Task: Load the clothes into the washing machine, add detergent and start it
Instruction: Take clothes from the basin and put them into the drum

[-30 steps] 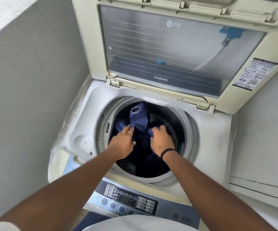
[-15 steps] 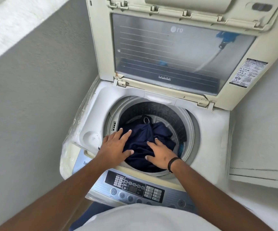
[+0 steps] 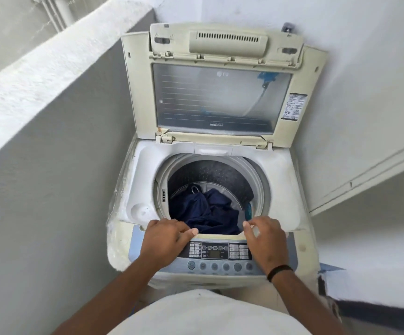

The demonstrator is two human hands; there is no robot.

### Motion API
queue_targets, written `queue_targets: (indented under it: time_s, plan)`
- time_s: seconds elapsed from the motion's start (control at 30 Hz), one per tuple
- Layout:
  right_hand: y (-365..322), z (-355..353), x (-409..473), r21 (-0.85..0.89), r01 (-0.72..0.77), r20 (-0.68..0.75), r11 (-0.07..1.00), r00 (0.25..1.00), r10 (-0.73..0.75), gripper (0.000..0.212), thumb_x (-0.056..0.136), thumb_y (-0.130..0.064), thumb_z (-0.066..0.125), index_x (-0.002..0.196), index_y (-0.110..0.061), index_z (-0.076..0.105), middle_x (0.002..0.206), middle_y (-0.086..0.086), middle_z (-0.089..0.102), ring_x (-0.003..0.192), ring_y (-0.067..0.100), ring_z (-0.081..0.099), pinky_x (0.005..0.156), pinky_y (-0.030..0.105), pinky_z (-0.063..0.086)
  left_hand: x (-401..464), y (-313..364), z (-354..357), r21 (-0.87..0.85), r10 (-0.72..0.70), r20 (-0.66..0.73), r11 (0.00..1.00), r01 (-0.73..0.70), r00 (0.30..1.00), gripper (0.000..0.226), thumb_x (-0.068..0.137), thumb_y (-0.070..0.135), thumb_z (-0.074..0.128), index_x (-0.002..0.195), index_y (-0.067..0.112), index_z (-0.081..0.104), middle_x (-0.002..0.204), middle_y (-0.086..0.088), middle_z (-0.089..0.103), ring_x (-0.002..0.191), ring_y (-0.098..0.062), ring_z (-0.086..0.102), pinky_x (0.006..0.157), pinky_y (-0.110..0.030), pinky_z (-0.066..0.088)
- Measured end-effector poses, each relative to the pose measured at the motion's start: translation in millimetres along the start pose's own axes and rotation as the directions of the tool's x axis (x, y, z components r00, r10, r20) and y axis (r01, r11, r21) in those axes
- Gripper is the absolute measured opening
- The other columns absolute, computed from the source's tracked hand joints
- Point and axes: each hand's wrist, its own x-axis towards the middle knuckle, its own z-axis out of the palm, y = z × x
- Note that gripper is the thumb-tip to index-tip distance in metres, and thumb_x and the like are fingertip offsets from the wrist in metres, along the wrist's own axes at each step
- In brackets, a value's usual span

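Washer loaded; detergent and start outstanding.

Left hand point(image 3: 166, 240) lies over the front rim of the washer point(image 3: 133, 189), fingers loosely extended, gripping nothing. Dark blue clothes point(image 3: 205, 211) lie heaped at the bottom of the drum point(image 3: 210, 172), well below the rim. Lid point(image 3: 220, 93) stands raised against the wall. Panel point(image 3: 216, 253) sits between the wrists, untouched. Right hand point(image 3: 265, 240) hovers at the rim, fingers relaxed, empty. Assessment: loading appears complete. No detergent visible in frame. Lid closure and start remain.
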Motion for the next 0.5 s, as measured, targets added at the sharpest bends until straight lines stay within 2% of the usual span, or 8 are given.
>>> queue_targets:
  time_s: [0.07,0.13,0.17,0.23,0.3,0.4,0.5]
  plan:
    - [2.1,-1.6,-26.5,-0.06,0.002,-0.049,0.998,0.999,-0.005,0.013,0.089,-0.027,0.067,0.096,-0.017,0.071,0.103,0.004,0.069,0.103,0.027,0.06,0.09,0.039,0.049,-0.7,-8.2,2.2,0.027,0.071,0.015,0.997,-0.071,0.997,0.06,0.095,0.071,0.018,0.101,0.04,0.068,0.093,0.016,0.068,0.092,-0.01,0.06,0.086,-0.036,0.038]
    - [3.6,0.7,-55.4,-0.113,-0.025,-0.033,0.993,0.999,0.021,0.029,0.088,-0.027,0.067,0.113,-0.014,0.069,0.128,0.012,0.062,0.125,0.033,0.052,0.107,0.047,0.042,-3.5,-12.6,4.4,0.016,0.116,-0.014,0.993,-0.115,0.993,0.053,0.096,0.067,0.023,0.107,0.04,0.067,0.103,0.016,0.069,0.1,-0.012,0.061,0.09,-0.037,0.037]
    - [2.6,0.8,-71.6,-0.117,-0.043,-0.034,0.992,0.999,0.039,0.034,0.088,-0.027,0.067,0.119,-0.013,0.067,0.136,0.013,0.057,0.131,0.034,0.047,0.111,0.049,0.039,-5.2,-13.6,6.0,-0.019,0.126,-0.043,0.992,-0.127,0.991,0.049,0.096,0.064,0.028,0.112,0.04,0.067,0.109,0.016,0.069,0.105,-0.013,0.06,0.094,-0.039,0.037]
    - [-3.1,-0.8,-103.0,-0.102,-0.092,-0.059,0.991,0.994,0.086,0.039,0.09,-0.029,0.065,0.125,-0.013,0.063,0.143,0.013,0.052,0.136,0.032,0.043,0.113,0.049,0.037,-7.9,-12.8,8.3,-0.096,0.135,-0.088,0.985,-0.144,0.987,0.045,0.095,0.062,0.037,0.121,0.039,0.065,0.118,0.015,0.068,0.114,-0.015,0.058,0.099,-0.04,0.035]
    - [-10.0,-5.4,-137.0,-0.059,-0.201,-0.1,0.978,0.976,0.195,0.04,0.09,-0.027,0.066,0.128,-0.014,0.061,0.144,0.011,0.05,0.136,0.029,0.042,0.113,0.047,0.037,-14.5,-7.8,13.1,-0.149,0.178,-0.125,0.969,-0.196,0.976,0.043,0.094,0.061,0.043,0.124,0.037,0.063,0.121,0.013,0.066,0.119,-0.016,0.057,0.101,-0.042,0.035]
    - [-16.9,-13.1,-192.7,-0.026,-0.33,-0.174,0.944,0.931,0.321,0.039,0.087,-0.022,0.071,0.125,-0.015,0.063,0.138,0.011,0.054,0.129,0.027,0.046,0.107,0.045,0.043,-34.8,7.3,25.0,-0.158,0.301,-0.157,0.932,-0.325,0.94,0.043,0.093,0.055,0.046,0.126,0.033,0.061,0.131,0.008,0.061,0.127,-0.021,0.053,0.106,-0.047,0.035]
    - [-15.2,-24.0,-250.0,-0.001,-0.465,-0.254,0.885,0.856,0.45,0.035,0.086,-0.022,0.071,0.12,-0.016,0.066,0.131,0.006,0.058,0.118,0.026,0.053,0.099,0.045,0.048,-55.6,30.3,36.8,-0.163,0.451,-0.19,0.861,-0.481,0.872,0.041,0.092,0.049,0.054,0.127,0.03,0.062,0.142,0.002,0.054,0.135,-0.027,0.047,0.112,-0.05,0.031]
